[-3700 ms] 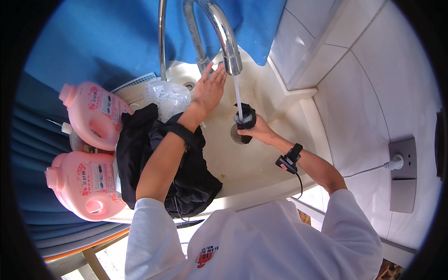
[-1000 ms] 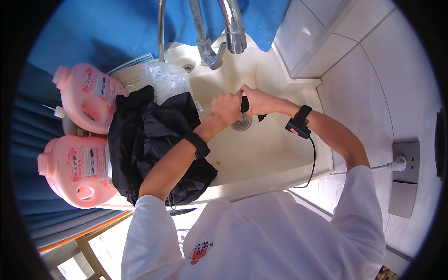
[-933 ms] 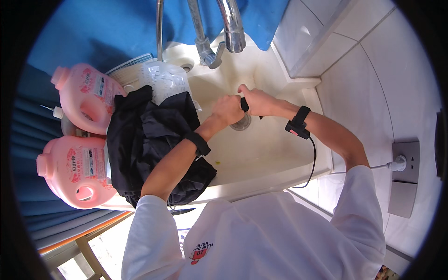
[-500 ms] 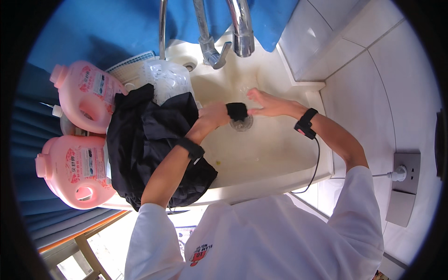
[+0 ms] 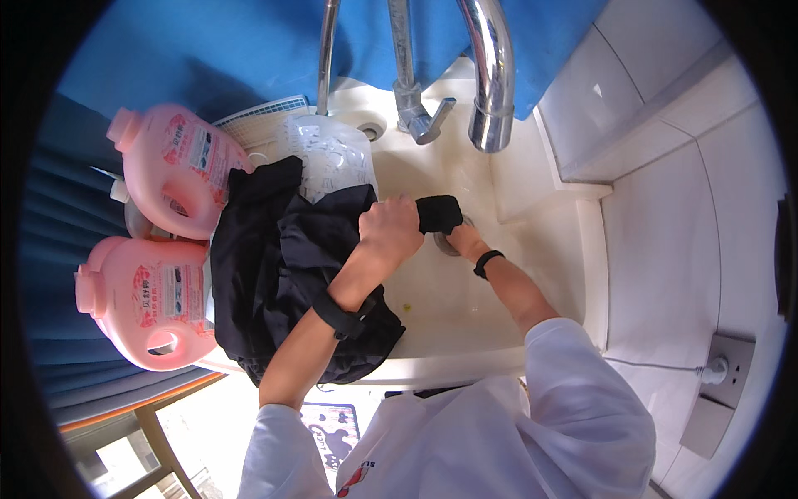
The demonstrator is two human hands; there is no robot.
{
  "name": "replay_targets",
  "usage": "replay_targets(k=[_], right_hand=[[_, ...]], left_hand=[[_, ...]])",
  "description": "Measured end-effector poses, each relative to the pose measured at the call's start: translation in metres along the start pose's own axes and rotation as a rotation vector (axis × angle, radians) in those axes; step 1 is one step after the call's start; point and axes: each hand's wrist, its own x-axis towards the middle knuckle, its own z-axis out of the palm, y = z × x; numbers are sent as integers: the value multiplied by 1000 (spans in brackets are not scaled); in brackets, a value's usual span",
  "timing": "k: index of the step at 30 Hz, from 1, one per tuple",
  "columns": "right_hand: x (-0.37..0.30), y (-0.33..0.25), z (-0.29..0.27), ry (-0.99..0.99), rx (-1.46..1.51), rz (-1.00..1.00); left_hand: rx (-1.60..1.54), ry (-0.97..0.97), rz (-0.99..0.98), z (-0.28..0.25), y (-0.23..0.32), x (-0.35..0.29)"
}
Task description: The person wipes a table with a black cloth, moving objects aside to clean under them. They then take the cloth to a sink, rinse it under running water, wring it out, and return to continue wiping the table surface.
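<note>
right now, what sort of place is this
Probably a laundry or washing corner, perhaps in a home: a pale sink with a curved chrome faucet, pink jugs and a heap of black fabric show it.

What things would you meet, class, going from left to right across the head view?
Lower pink jug, large black cloth bundle, left hand, small black cloth, right hand, grey wall socket.

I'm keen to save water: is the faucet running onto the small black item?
No: no water stream shows between the faucet and the item.
</note>
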Motion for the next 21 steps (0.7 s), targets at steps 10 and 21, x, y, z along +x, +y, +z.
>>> replay_targets(k=[10,21], right_hand=[[-5,11,6,156,-246,-68],[-36,32,-74,533,-182,7]], left_hand=[[20,79,32,7,-7,11],[10,89,59,13,-1,10]])
